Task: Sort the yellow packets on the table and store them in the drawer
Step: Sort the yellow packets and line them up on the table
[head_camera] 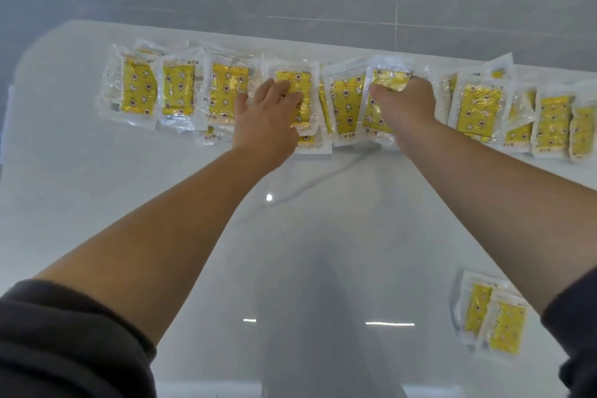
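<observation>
**Hold.** Your left hand [271, 110] lies flat on the middle packet [302, 84], fingers straight and a little apart, pressing rather than gripping. Your right hand [408, 103] has its fingers curled onto the raised packet [389, 69], clamped on its upper half. The top edge of that one stands proud of its neighbours.

**Location.** The packets [139, 87] lie in one overlapping row along the far side of the desk [290, 252]. A separate pair [507, 326] sits near your right sleeve. The drawer is not in view.

**Risks.**
- The film wrappers overlap and look slick. Drawing one out is likely to drag those tucked under it and skew the row.
- The row sits near the far edge. A forward push could send packets to the floor.
- Your right forearm passes just beside the pair, and a careless sweep would scatter it.

**Count.**
- Row: ten packets showing on top, with several more part-hidden beneath. The exact total cannot be told, and the right end runs to the frame edge.
- Pair: two.
</observation>
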Available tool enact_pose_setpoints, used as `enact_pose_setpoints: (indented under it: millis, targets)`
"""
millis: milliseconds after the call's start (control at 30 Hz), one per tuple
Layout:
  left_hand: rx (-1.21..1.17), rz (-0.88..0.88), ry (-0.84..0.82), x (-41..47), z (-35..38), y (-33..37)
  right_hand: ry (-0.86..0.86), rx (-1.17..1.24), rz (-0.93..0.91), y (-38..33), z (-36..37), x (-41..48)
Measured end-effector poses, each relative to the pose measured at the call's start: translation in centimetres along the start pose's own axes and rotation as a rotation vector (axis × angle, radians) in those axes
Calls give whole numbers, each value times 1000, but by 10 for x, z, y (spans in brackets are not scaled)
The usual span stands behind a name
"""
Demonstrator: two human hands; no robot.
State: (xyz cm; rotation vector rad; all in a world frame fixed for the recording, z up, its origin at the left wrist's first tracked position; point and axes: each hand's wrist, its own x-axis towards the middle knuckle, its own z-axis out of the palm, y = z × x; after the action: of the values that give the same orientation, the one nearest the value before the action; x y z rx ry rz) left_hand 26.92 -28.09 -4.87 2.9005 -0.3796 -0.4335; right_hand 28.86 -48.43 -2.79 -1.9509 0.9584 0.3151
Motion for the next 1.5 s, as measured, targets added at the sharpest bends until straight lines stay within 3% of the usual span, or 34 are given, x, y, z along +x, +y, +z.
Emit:
enact_pose_setpoints:
  millis: [167,333,600,800,867,1000,1200,1333,1500]
  targets:
    - [97,17,-3,-3,2,9,79,-39,-43,4,-16,8]
    - [111,46,43,-5,2,16,39,-112,-67,15,-41,20]
    - [-21,75,155,-35,9,54,155,-200,-134,25,-63,21]
    - [-187,46,125,-88,32,101,168,-254,-211,82,-85,-18]
    - [-213,1,81,-125,48,163,133,-286,-204,135,-132,-36]
    - [-327,-67,-56,-162,74,192,111,-361,-108,198,-150,-61]
    - [-444,-247,-283,-204,115,296,78,-373,154,289,-223,-79]
    - [-650,-535,-328,-201,137,347,-2,-235,345,321,-235,-81]
    - [-705,-686,-301,-192,150,381,-47,-130,412,331,-227,-82]
